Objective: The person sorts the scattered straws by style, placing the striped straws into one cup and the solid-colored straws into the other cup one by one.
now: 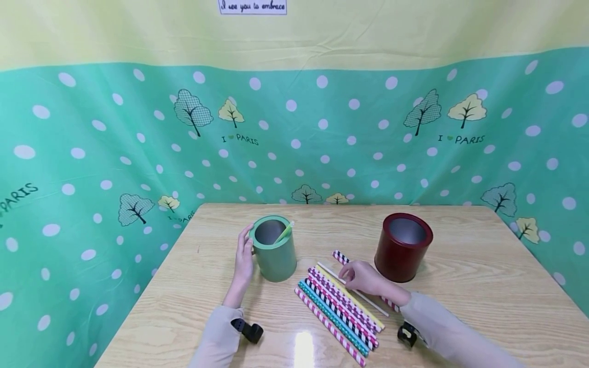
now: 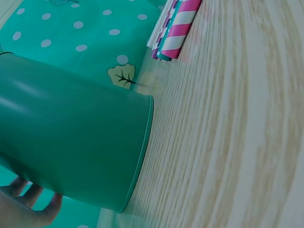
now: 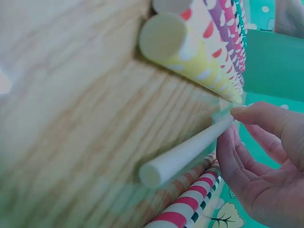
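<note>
In the head view a green can [image 1: 277, 261] stands upright on the table, one light-green straw [image 1: 284, 232] leaning in its mouth. My left hand [image 1: 245, 253] holds the can's left side, fingers reaching its rim; bent fingers lie against its wall in the left wrist view. My right hand [image 1: 363, 278] pinches a white paper straw [image 3: 187, 152] between thumb and fingertips near its far part. That straw slants over the table, between a yellow dotted straw [image 3: 199, 71] and a red-and-white striped one [image 3: 187, 204].
Several patterned paper straws [image 1: 338, 312] lie side by side in front of the green can. A dark red can [image 1: 401, 258] stands open at the right, behind my right forearm. Behind the wooden table [image 1: 175, 306] hangs a green dotted curtain [image 1: 276, 128].
</note>
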A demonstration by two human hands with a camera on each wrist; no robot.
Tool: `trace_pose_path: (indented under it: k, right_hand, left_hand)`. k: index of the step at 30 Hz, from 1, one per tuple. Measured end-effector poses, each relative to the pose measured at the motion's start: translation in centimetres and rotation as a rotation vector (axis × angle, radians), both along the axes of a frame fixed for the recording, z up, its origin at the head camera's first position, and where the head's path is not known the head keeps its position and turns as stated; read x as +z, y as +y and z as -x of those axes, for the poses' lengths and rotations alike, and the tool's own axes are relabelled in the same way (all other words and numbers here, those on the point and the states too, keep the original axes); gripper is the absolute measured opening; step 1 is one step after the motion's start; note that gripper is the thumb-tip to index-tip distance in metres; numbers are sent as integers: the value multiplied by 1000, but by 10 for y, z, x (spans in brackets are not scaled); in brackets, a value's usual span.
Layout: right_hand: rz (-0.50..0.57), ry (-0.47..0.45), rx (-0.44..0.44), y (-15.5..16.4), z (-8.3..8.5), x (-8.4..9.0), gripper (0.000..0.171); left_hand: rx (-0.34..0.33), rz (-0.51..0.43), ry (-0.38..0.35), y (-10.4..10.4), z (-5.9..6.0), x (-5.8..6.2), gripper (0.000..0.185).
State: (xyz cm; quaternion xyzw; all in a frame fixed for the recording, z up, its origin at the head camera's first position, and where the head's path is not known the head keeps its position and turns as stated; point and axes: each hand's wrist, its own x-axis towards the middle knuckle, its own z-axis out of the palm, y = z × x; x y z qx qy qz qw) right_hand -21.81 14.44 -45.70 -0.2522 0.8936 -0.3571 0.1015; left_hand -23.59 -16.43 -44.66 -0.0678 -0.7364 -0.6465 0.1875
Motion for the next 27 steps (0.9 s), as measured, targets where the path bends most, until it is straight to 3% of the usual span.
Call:
trace_pose_path:
  k: [27]
  right_hand:
    - [196, -108, -97, 2, -2, 16, 25]
  left_hand:
    - [-10, 0, 11, 0, -1, 0, 40]
